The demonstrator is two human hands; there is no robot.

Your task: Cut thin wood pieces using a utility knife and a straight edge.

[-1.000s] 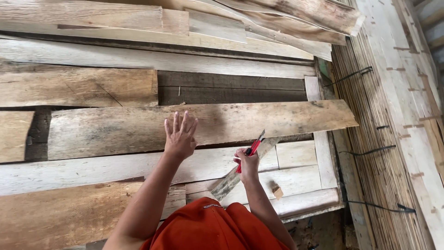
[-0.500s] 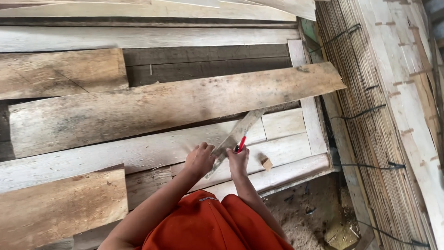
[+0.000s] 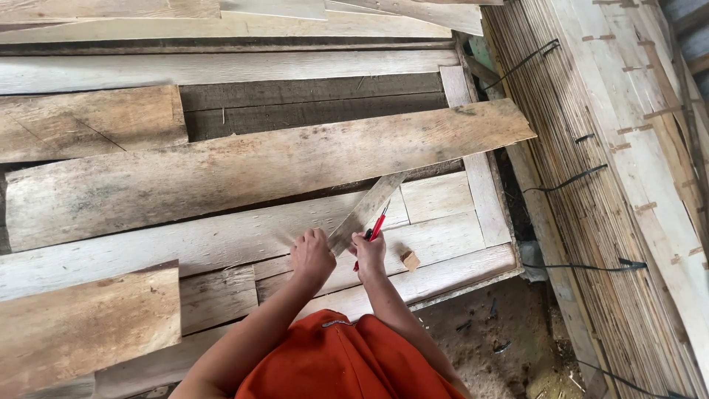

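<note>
I see the left hand (image 3: 312, 257) gripping the narrow wood strip (image 3: 367, 210) slanted over the planks (image 3: 221, 244); right hand (image 3: 369, 255) pinches a red pencil (image 3: 377, 225) beside it; marking step, I judge; next needs a steady strip.

Long pale wooden plank (image 3: 258, 170) lies slantwise across stacked boards (image 3: 221, 244), w/ narrow grey wood strip (image 3: 367, 212) leaning from its lower edge down betw. left hand (image 3: 312, 257) & right hand (image 3: 369, 255), small tan wood block (image 3: 410, 259) just right, reed-mat wall (image 3: 583, 185) far right.
</note>
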